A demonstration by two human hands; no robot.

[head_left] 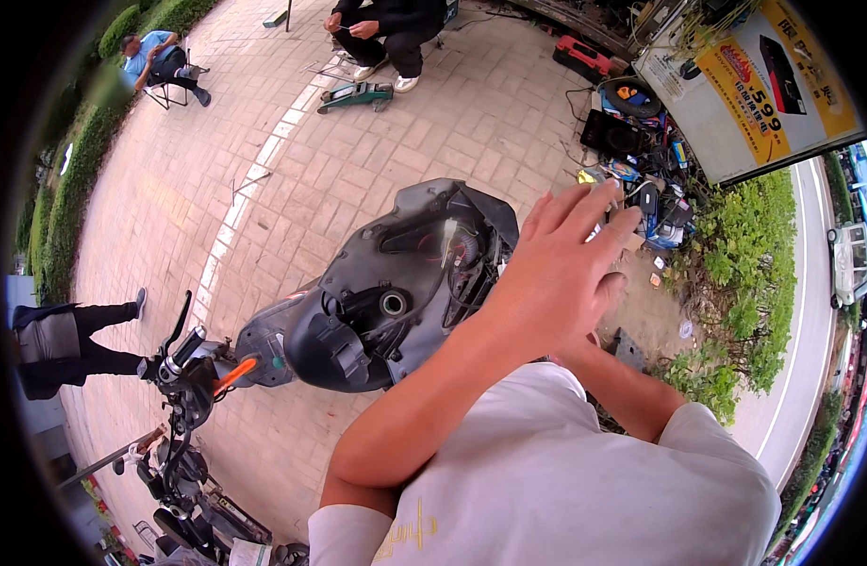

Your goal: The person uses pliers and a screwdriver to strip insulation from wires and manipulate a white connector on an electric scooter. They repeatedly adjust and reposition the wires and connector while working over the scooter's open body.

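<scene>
My left hand (561, 259) is raised over the right end of a dark scooter body (348, 274), fingers apart and slightly curved, with nothing visible in it. My right hand (573, 349) is lower, mostly hidden behind the left, so its fingers cannot be made out. The scooter's top is opened up, showing a round metal fitting (393, 303), wiring (452, 250) and a black moulded section (320, 344). Its handlebar (186, 351) and an orange bar (235, 374) are at the left.
A squatting person (377, 38) is beside a green jack (353, 99). Another sits on a chair (169, 71); a third person's legs (108, 340) show at left. Piled parts (641, 141), a signboard (726, 80) and shrubs (744, 264) line the right. Another two-wheeler (188, 500) stands lower left.
</scene>
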